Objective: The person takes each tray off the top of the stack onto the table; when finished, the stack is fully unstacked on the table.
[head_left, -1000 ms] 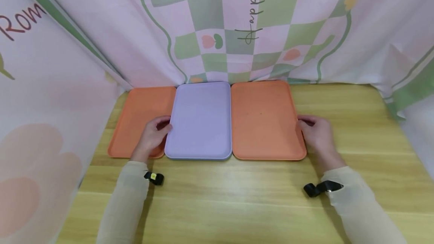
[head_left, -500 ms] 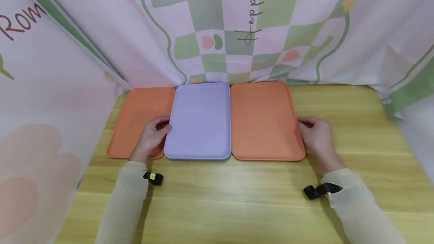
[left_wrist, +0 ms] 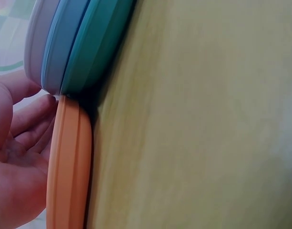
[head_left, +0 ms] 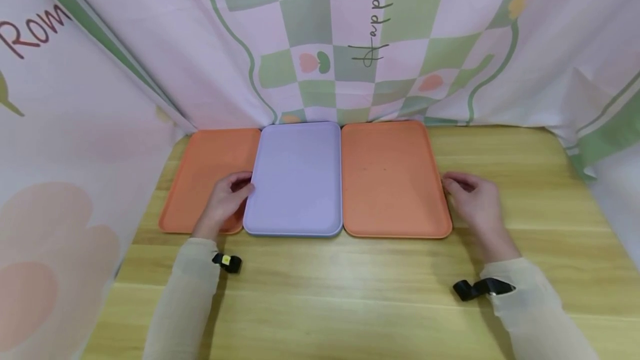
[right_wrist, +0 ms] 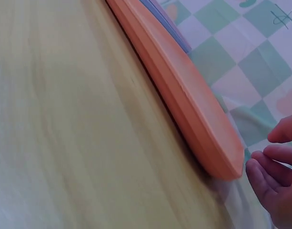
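Note:
In the head view my left hand (head_left: 225,199) is at the left side of a stack topped by a purple tray (head_left: 299,179), with thumb and fingertips touching its edge. In the left wrist view a blue tray (left_wrist: 65,45) and a green tray (left_wrist: 95,47) show under the purple one. The palm hangs over the left orange tray (head_left: 212,182), which lies against the stack. On the stack's other side is the right orange tray (head_left: 390,199). My right hand (head_left: 477,199) is just off this tray's right edge, its fingers loosely bent with nothing between them.
The trays lie in a row at the back of a wooden table (head_left: 320,293). Behind them hangs a checkered curtain (head_left: 350,43), and a printed sheet (head_left: 75,154) stands along the left. Each wrist wears a black strap (head_left: 485,289).
The right hand has let go of the right orange tray's edge and moved slightly to the right. The left hand and all the trays have stayed in place.

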Motion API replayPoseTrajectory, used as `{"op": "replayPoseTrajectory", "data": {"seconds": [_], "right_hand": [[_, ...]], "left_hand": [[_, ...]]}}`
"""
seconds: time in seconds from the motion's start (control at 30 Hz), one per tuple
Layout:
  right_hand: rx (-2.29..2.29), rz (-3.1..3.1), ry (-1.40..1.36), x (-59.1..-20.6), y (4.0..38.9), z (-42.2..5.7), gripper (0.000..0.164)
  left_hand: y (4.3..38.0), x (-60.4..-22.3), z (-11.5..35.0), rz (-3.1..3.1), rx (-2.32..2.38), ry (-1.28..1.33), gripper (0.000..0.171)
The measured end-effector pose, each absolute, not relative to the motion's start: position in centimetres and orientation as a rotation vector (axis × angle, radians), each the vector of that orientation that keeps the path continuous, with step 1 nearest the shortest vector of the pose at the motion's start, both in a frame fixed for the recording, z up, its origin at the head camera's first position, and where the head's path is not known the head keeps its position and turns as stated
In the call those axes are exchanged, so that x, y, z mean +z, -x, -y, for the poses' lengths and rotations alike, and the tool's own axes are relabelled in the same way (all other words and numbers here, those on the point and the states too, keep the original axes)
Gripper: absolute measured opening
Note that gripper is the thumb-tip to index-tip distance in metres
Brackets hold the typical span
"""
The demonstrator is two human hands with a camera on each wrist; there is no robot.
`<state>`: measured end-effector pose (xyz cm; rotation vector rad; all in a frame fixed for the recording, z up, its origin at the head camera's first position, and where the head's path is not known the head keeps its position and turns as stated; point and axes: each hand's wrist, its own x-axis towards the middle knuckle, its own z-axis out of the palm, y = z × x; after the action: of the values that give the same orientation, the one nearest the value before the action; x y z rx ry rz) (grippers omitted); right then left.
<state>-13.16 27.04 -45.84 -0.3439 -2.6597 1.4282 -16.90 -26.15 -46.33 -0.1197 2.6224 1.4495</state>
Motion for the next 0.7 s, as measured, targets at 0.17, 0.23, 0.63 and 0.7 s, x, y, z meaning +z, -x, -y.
{"op": "replayPoseTrajectory", "data": {"seconds": [0.17, 0.23, 0.63, 0.7], "right_hand": [[1.468, 2.638, 0.261, -45.0, 12.9, -25.3, 0.038], [1.508, 2.635, 0.231, -44.8, 12.9, -24.5, 0.038], [1.574, 2.673, 0.115, -44.0, 13.5, -20.6, 0.038], [1.596, 2.671, 0.093, -44.0, 13.8, -19.9, 0.038]], "left_hand": [[16.9, -46.3, 26.3, -2.612, 1.467, 0.117, 0.045], [16.9, -46.3, 26.3, -2.607, 1.481, 0.114, 0.045], [17.0, -46.6, 26.3, -2.583, 1.52, 0.087, 0.046], [17.0, -46.6, 26.2, -2.582, 1.514, 0.096, 0.046]]}}
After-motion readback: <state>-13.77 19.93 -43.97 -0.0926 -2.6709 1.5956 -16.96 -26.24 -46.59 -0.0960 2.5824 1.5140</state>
